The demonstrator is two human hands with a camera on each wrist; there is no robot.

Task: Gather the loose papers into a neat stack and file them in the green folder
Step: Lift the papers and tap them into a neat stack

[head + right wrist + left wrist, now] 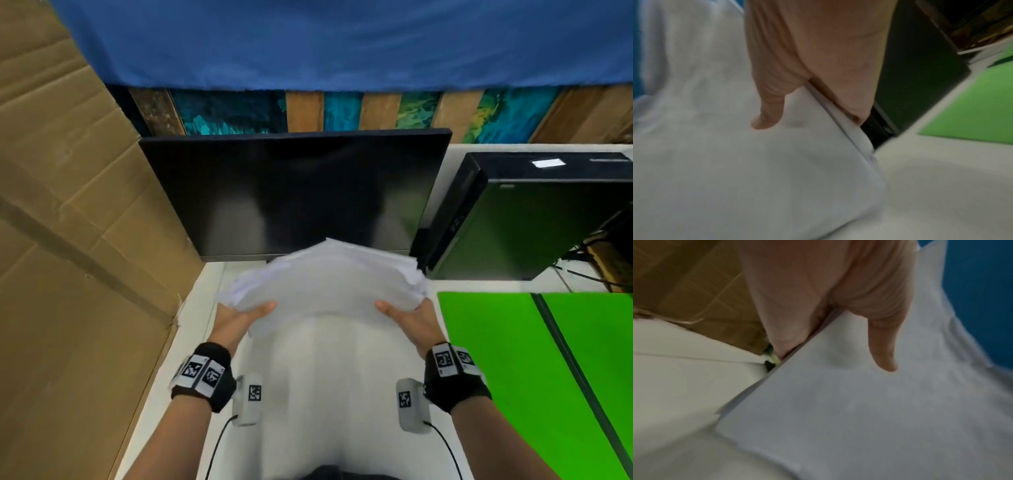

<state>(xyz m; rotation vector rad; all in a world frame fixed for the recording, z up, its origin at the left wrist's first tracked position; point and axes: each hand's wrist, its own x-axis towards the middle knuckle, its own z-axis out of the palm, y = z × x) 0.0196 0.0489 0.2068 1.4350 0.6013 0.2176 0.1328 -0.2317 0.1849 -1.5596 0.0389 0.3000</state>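
A thick bundle of white papers (325, 281) hangs above the white desk, its edges uneven and its far part blurred. My left hand (245, 317) grips its left edge, thumb on top and the other fingers hidden underneath. My right hand (404, 317) grips the right edge the same way. In the left wrist view the thumb (882, 344) presses on the papers (859, 410). The right wrist view shows the right thumb (768, 110) on the papers (746, 170). The green folder (534, 370) lies open and flat on the desk to the right.
A dark monitor (294, 192) stands right behind the papers. A black computer case (513, 216) sits at the back right with cables beside it. A big cardboard sheet (68, 240) leans along the left. The white desk (329, 394) lies under my hands.
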